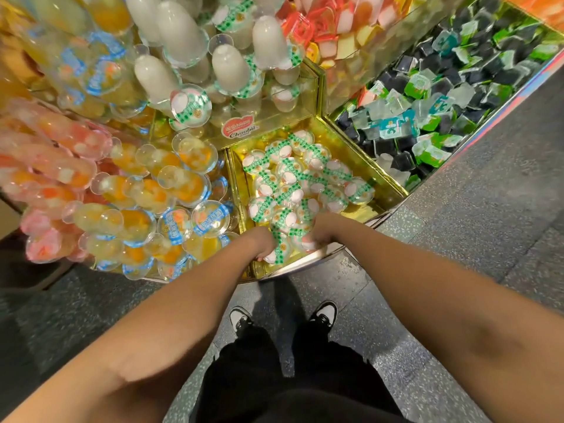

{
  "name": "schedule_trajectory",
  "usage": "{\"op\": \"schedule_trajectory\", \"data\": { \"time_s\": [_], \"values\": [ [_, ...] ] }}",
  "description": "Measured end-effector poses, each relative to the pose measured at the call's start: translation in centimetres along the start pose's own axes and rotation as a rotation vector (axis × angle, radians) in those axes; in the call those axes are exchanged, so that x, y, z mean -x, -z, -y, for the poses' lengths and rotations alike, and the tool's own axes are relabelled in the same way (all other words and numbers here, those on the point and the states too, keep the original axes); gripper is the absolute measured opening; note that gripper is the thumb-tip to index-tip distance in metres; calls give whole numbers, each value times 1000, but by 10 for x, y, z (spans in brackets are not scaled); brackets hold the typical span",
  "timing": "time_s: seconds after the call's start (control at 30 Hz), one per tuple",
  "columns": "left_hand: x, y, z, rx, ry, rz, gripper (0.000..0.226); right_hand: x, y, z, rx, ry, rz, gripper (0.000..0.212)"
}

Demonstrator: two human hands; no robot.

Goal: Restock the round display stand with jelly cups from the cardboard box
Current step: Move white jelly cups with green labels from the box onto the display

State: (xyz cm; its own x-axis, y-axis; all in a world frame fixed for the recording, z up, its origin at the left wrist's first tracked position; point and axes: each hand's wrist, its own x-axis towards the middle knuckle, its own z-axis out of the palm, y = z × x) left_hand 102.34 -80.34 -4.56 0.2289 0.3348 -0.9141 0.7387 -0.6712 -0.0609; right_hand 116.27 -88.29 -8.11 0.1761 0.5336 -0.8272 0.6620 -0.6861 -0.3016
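The round display stand (pixel 323 257) fills the upper half of the view, split into gold-lined bins. The near middle bin (pixel 351 154) holds several green-lidded jelly cups (pixel 293 175). Both my hands reach into its front edge. My left hand (pixel 264 242) curls down around green-lidded cups at the rim. My right hand (pixel 320 232) grips a green-lidded cup (pixel 308 244) beside it. The fingers of both hands are mostly hidden among the cups. The cardboard box is out of view.
Blue-lidded orange jelly cups (pixel 180 221) fill the bin to the left, pink ones (pixel 45 239) farther left. Dark and green square jellies (pixel 427 123) lie in the right bin. White-filled cups (pixel 232 68) stack above. My shoes (pixel 283 315) stand on the speckled floor (pixel 488 239).
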Motion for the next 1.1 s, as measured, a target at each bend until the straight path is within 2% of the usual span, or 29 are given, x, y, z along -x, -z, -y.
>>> {"op": "schedule_trajectory", "data": {
  "time_s": [0.17,0.27,0.43,0.57,0.63,0.67,0.8,0.93,1.0,1.1],
  "values": [
    [-7,-6,-1,-87,-9,-2,35,-12,-5,1,67,-29,-6,27],
    [-17,-18,-3,-262,-34,-44,37,-15,-7,2,119,-48,19,30],
    [-22,-33,-8,-332,46,-87,52,-17,-10,4,156,-79,9,41],
    [-23,-34,-12,-373,60,-3,48,-22,-14,2,188,-78,-14,36],
    [-20,-31,-14,-425,-9,6,40,-28,-22,-4,197,-69,-65,30],
    [-20,-30,-13,-378,-22,-4,38,-29,-25,-7,191,-66,-108,28],
    [-21,-34,-15,6,121,-101,38,-30,-28,-17,184,-90,-171,28],
    [-12,-41,-15,136,128,-281,42,-31,-29,-20,224,-49,-160,24],
    [-3,-40,-19,139,146,-322,54,-31,-28,-20,219,-37,-169,21],
    [-1,-45,-21,121,119,-352,60,-28,-27,-18,229,-26,-176,18]
  ]
}}
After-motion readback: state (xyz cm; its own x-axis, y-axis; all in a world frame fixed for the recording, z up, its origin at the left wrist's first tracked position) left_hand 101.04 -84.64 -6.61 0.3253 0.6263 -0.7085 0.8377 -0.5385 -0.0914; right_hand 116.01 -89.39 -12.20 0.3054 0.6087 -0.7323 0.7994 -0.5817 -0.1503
